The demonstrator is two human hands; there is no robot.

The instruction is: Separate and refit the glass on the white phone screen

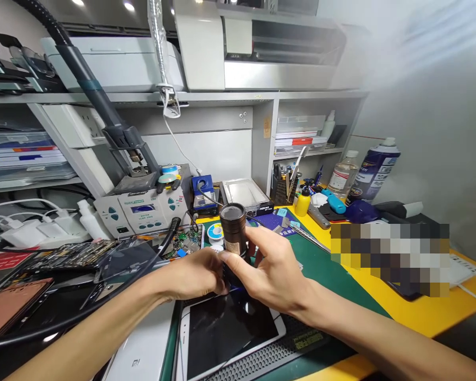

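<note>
A black cylinder (233, 225) with ribbed rings and a pale label, much like a flashlight, stands upright between my hands. My right hand (275, 272) wraps round its right side, thumb across the front. My left hand (202, 272) has its fingers curled in against the lower part; their tips are partly hidden. Below lies a white-framed phone or tablet (226, 333) with a dark, glossy screen. A blue tint shows near the cylinder's lower end, which my hands mostly cover. Under the device is a grey perforated pad (262, 360) on a green mat (341, 293).
To the left, a black hose (115, 304) crosses over phones and a white Mi device (138, 344). A solder spool (215, 233), a circuit board (186, 241) and a rework station (143, 209) sit behind. Tweezers (309, 235), a yellow bottle (302, 201) and a spray can (375, 172) are rightward.
</note>
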